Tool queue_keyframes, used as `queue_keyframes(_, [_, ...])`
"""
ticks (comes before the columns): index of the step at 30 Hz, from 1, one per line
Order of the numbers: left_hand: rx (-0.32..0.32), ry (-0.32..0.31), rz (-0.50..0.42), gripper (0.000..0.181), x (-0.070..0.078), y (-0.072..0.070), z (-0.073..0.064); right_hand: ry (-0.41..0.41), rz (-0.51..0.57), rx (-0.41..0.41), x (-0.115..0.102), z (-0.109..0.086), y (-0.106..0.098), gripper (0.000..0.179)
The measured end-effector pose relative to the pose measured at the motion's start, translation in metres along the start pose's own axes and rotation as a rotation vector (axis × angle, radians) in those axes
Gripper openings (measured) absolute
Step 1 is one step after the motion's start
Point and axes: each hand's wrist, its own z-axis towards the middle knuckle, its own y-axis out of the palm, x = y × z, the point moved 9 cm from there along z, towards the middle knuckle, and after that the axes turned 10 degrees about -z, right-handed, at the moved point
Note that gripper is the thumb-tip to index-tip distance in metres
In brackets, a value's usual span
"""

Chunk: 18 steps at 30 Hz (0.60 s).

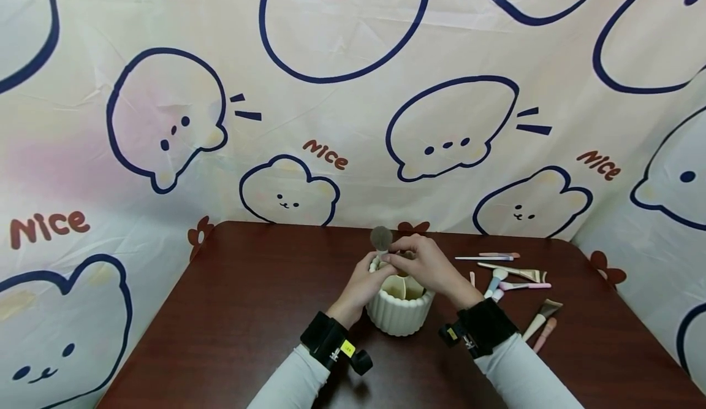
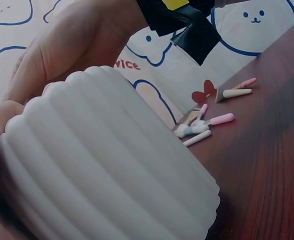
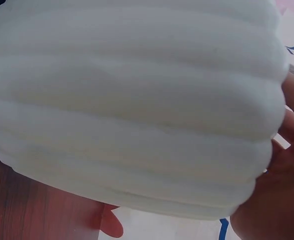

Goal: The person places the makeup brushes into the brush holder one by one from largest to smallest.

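Observation:
A makeup brush point(image 1: 381, 238) with a round, fluffy grey head stands upright, head up, at the far left rim of a white ribbed holder point(image 1: 401, 316). My left hand point(image 1: 366, 282) pinches its shaft between thumb and fingers, close over the rim. From the other side, my right hand point(image 1: 427, 266) pinches the brush just below its head. The hands hide most of the shaft. Cream dividers split the inside of the holder into compartments. In both wrist views the holder's ribbed wall point(image 2: 102, 160) fills much of the picture.
Several makeup brushes lie to the right of the holder, among them a pink-handled brush point(image 1: 526, 286), a wide flat brush point(image 1: 542, 320) and a small pink brush point(image 1: 545, 334). The brown table point(image 1: 248, 323) ends at a patterned cloth backdrop point(image 1: 364, 121).

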Motion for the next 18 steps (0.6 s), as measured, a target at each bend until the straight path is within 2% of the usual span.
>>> queue_keyframes(7, [0.006,-0.002,0.002,0.058,0.0003,-0.0002,0.0009,-0.036,-0.001,-0.03,-0.0025,-0.0006,0.0018,0.023])
queue_keyframes(13, [0.008,-0.014,0.004,0.07,-0.0013,-0.0003,0.0007,-0.103,-0.05,-0.04,-0.0099,-0.0022,0.001,0.021])
queue_keyframes(16, [0.009,-0.018,0.006,0.071,-0.0015,-0.0001,0.0006,-0.08,-0.073,-0.046,-0.0082,-0.0045,0.0004,0.022])
queue_keyframes(18, [0.005,-0.011,0.008,0.065,-0.0009,0.0004,0.0011,-0.061,-0.082,-0.055,-0.0063,-0.0061,0.0003,0.023])
